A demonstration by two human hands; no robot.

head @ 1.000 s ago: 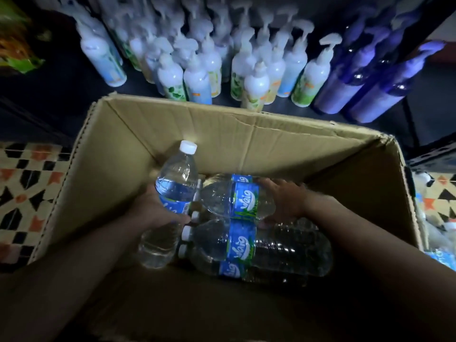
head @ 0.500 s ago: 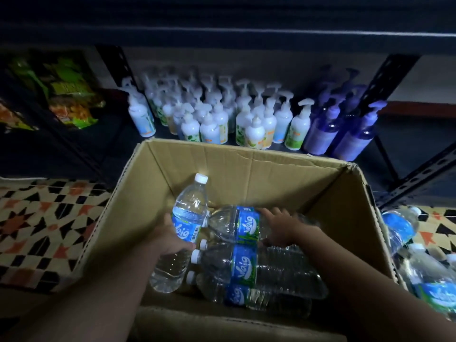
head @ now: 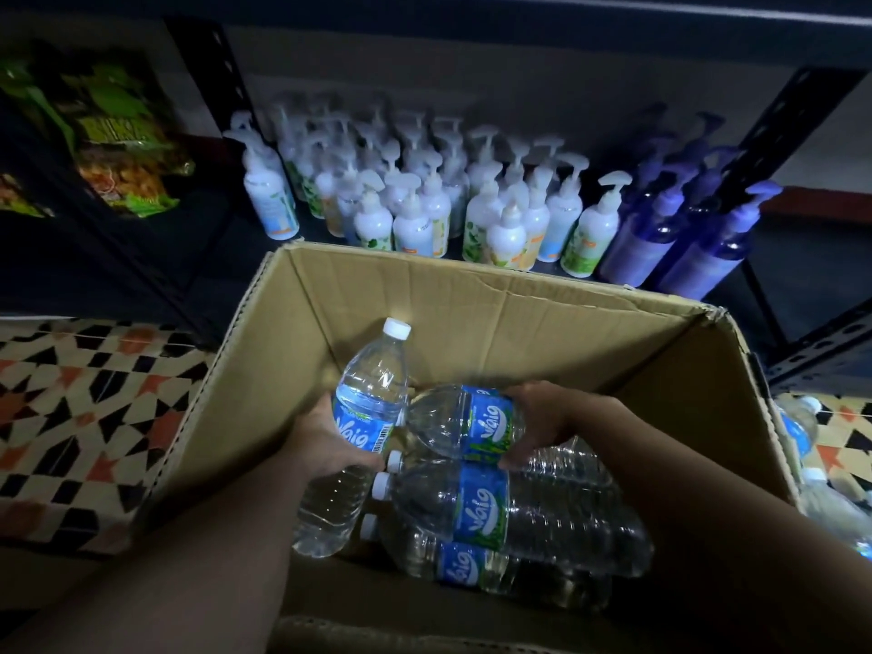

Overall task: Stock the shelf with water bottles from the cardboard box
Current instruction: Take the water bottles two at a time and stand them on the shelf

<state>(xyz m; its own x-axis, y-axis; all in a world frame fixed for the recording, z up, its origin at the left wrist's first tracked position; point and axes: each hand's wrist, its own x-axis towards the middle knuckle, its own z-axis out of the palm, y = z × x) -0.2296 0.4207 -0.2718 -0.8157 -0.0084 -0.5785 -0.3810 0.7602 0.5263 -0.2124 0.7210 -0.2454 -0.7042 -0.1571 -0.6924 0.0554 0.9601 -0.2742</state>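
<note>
A cardboard box (head: 472, 313) with its flaps open fills the middle and lower part of the frame, and both of the person's forearms reach into it from the bottom edge. The left hand (head: 330, 441), at centre left, has its fingers and thumb curled round the label band of a tilted water bottle (head: 365, 413), whose white cap points up toward the box's far wall and whose base hangs down near the box's lower left inside. The right hand (head: 542, 422), just right of centre, wraps its fingers over the body of a sideways water bottle (head: 462, 422); this one lies with its neck toward the left, touching or nearly touching the tilted one. Below these, toward the lower centre, two more water bottles (head: 495, 507) lie on their sides in the box, stacked close together with white caps pointing left and blue-and-green labels facing up. Beyond the box, across the upper middle of the frame, a dark metal shelf (head: 811, 257) carries a dense group of white pump bottles (head: 424, 205), with purple pump bottles (head: 684, 238) just beside them at the upper right. Green snack bags (head: 122, 148) sit in the upper left. Patterned floor tiles (head: 71, 408) show at the left edge, and a few loose bottles (head: 802, 431) lie on the floor at the right edge, beside the box.
</note>
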